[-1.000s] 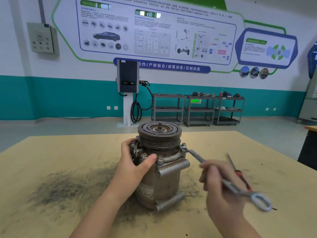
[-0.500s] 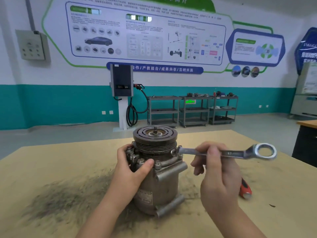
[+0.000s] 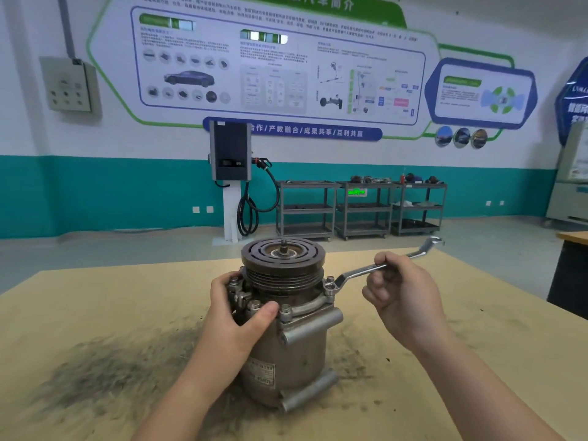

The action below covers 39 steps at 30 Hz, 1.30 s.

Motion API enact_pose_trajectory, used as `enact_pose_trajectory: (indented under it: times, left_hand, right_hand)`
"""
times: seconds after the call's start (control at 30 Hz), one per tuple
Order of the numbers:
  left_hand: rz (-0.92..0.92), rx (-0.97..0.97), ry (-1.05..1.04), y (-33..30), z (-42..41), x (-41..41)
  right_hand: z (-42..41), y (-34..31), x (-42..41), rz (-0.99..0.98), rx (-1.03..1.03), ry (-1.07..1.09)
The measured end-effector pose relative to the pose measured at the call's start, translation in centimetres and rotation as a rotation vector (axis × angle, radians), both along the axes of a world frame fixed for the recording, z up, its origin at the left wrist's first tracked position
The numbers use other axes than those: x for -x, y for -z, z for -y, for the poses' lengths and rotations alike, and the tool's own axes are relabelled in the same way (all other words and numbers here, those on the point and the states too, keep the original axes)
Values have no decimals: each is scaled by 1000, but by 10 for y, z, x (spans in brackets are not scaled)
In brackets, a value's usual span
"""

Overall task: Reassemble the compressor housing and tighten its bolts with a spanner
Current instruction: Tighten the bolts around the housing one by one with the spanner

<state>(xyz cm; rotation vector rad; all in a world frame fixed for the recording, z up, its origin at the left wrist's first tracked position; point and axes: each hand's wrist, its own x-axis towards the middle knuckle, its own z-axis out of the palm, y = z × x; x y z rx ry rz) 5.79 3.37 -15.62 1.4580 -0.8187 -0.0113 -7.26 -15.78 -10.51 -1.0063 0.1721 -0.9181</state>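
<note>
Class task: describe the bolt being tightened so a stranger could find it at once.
Start at the compressor standing on the table. Beneath its grooved pulley, bolts ring the flange. Only the right-side bolt has the spanner ring over it.

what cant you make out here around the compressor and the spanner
Head view only:
- Compressor left flank: hidden by the left hand.
- Spanner mid-handle: covered by the right hand's curled fingers.
- Its far end: blurred.
- Bolt tightness: cannot tell.
- Compressor label: too small.
</note>
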Motion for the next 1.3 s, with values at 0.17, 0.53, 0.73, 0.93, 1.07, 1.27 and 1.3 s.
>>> enact_pose_trajectory:
  times: [0.17, 0.53, 0.73, 0.93, 1.07, 1.27, 1.3]
  left_hand:
    - [-13, -10, 10, 0, -1, 0]
    - [-37, -20, 15, -3, -2, 1]
    - [-33, -25, 15, -3, -2, 2]
    - [-15, -50, 13, -5, -4, 4]
    - [-28, -48, 20, -6, -4, 5]
    - [-21, -52, 35, -6, -4, 7]
    - [-24, -50, 34, -7, -4, 7]
  right_hand:
    - [11, -2, -4, -134, -37, -187]
    - [5, 9, 0, 56, -61, -90]
    - [14, -16, -19, -187, 13, -248]
    - [12, -22, -35, -277, 15, -347]
    - [13, -15, -32, -178, -44, -302]
    - [7, 12, -15, 20, -264, -237]
    - [4, 13, -10, 56, -271, -223]
